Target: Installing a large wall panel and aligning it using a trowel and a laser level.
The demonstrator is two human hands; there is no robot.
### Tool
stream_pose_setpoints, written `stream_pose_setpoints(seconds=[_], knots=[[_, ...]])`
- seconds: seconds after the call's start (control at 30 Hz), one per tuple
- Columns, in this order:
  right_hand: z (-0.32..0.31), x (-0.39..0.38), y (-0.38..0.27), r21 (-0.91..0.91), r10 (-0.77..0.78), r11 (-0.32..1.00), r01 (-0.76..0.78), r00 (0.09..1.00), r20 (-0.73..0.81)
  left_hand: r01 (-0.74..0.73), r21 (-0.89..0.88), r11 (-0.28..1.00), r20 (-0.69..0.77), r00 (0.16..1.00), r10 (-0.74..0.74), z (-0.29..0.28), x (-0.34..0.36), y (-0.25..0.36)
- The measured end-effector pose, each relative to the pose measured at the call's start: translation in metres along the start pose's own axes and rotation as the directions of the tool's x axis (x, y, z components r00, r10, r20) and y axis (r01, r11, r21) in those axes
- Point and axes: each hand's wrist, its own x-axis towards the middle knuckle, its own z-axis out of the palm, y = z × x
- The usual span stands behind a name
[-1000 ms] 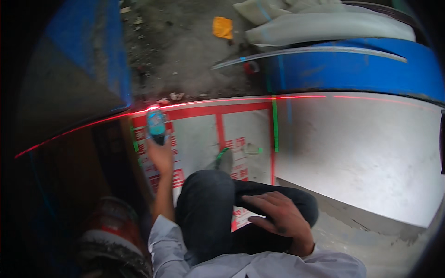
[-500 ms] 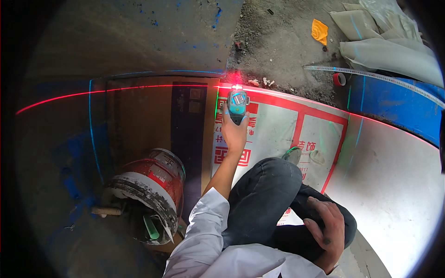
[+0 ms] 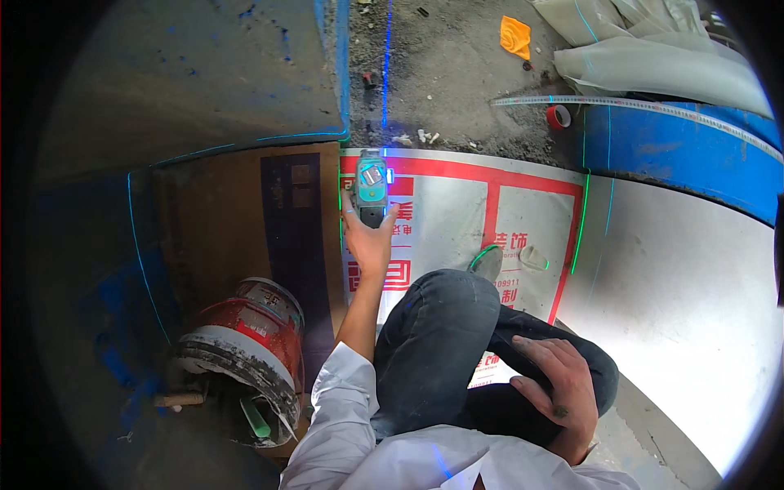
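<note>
My left hand [image 3: 369, 245] is closed around the lower end of a teal and black laser level [image 3: 372, 181], thumb and fingers on its two sides. The level sits at the far left corner of a white protective sheet [image 3: 457, 204] with red borders and red printing. A bright blue spot glows at its right side. My right hand [image 3: 557, 382] rests on my bent leg, palm down, fingers stretched out and loosely spread, holding nothing.
A red and white bucket [image 3: 265, 327], mortar-smeared, stands at left with a green-handled tool [image 3: 255, 418] in it. Brown cardboard [image 3: 220, 220] lies beside the sheet. Beyond are a tape measure's blade [image 3: 604, 100], a tape roll [image 3: 559, 117], orange cloth [image 3: 515, 37] and plastic sheeting [image 3: 645, 69].
The red laser line and red glow at the level are gone. A blue line now runs over the floor beyond it, and the green line at right is longer. The whole view has shifted.
</note>
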Motion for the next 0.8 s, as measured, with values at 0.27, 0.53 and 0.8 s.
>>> stream_pose_setpoints(seconds=[0.27, 0.53, 0.8], knots=[[-0.006, -0.002, -0.002, 0.012, 0.02, 1.0, -0.02, 1.0, -0.008, -0.053, 0.007, 0.999, 0.001, 0.999, 0.053, 0.009, 0.0, -0.002], [-0.009, -0.002, 0.002, 0.022, -0.006, 1.0, 0.006, 1.0, -0.004, -0.012, -0.038, 0.999, -0.001, 1.0, 0.012, 0.007, 0.002, 0.004], [-0.006, -0.01, 0.014, 0.04, -0.047, 0.998, 0.046, 0.998, 0.031, -0.001, -0.057, 0.998, 0.02, 1.0, 0.002, 0.012, 0.002, 0.002]])
